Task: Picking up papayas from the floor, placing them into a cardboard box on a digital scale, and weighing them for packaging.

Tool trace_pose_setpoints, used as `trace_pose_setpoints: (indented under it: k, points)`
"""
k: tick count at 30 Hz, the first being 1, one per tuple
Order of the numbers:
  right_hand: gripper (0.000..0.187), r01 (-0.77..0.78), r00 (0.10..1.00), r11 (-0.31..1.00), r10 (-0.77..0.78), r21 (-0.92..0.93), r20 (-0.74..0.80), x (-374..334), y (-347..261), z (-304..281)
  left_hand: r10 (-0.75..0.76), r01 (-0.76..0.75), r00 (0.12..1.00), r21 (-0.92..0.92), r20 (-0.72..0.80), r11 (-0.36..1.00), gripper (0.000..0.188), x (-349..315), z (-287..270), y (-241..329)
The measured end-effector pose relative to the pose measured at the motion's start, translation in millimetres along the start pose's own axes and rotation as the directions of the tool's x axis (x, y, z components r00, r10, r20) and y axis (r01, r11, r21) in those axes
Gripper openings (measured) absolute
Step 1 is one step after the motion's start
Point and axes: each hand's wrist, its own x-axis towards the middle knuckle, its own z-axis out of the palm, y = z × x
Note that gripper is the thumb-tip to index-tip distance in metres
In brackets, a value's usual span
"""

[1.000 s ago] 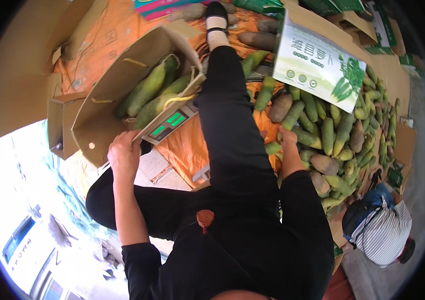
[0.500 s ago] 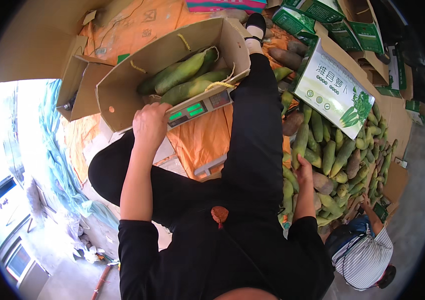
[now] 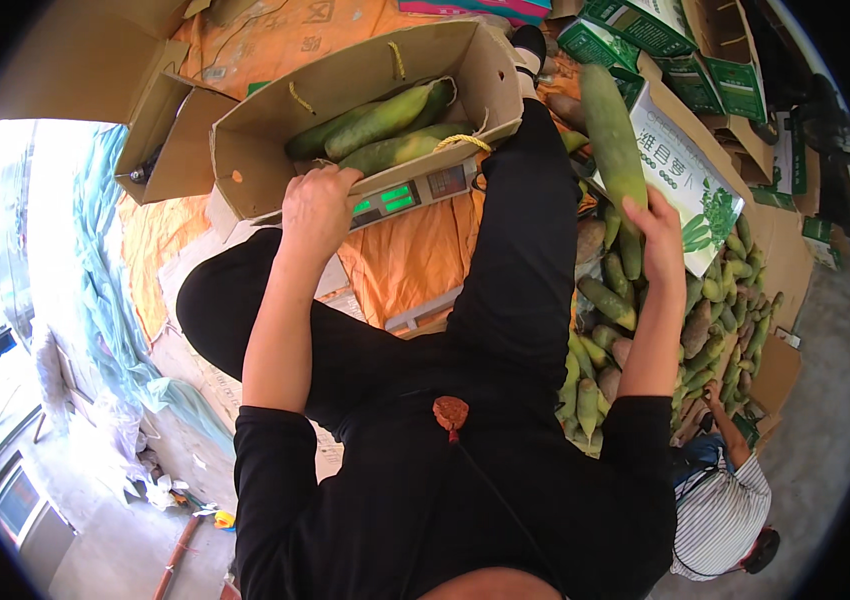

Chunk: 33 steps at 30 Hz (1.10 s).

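My right hand (image 3: 660, 238) grips the lower end of a long green radish (image 3: 610, 130), raised upright above the pile of radishes (image 3: 610, 300). Fingers curled over the near rim, my left hand (image 3: 320, 208) holds the open cardboard box (image 3: 255, 190). Several green radishes (image 3: 375, 125) lie inside that box, side by side. Beneath it sits a scale with lit green digits (image 3: 385, 202), partly covered by the box. Yellow rope handles hang from the box walls. Behind the raised radish rests a white and green printed carton (image 3: 680, 170).
More green cartons (image 3: 645, 25) stand at the far right. An open brown box (image 3: 170, 145) is left of the scale. Orange sheeting (image 3: 410, 265) covers the floor. At the lower right, a person in a striped shirt (image 3: 725, 515) reaches toward the pile.
My right hand has lifted a radish from the pile, up and away from me. My left hand stays on the box rim. The whole view has shifted slightly.
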Motion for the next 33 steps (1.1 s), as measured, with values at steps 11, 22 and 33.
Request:
trace_pose_setpoints:
  k: [11,22,33]
  points:
    - [0.04,0.648,0.718,0.7,-0.429,-0.3,0.549,68.0,-86.3,163.1,0.007,-0.012,0.997,-0.073,-0.073,0.997,0.03,-3.6,-18.3,1.3]
    - [0.028,0.398,0.903,0.917,-0.386,-0.027,0.186,92.4,-52.2,149.0,-0.062,0.015,0.979,-0.237,-0.193,0.971,0.024,-2.1,-27.5,-0.8]
    - [0.027,0.303,0.951,0.953,-0.301,-0.017,0.075,95.1,-31.0,137.9,-0.175,0.084,0.901,-0.236,-0.397,0.968,0.018,0.0,-24.9,-14.5]
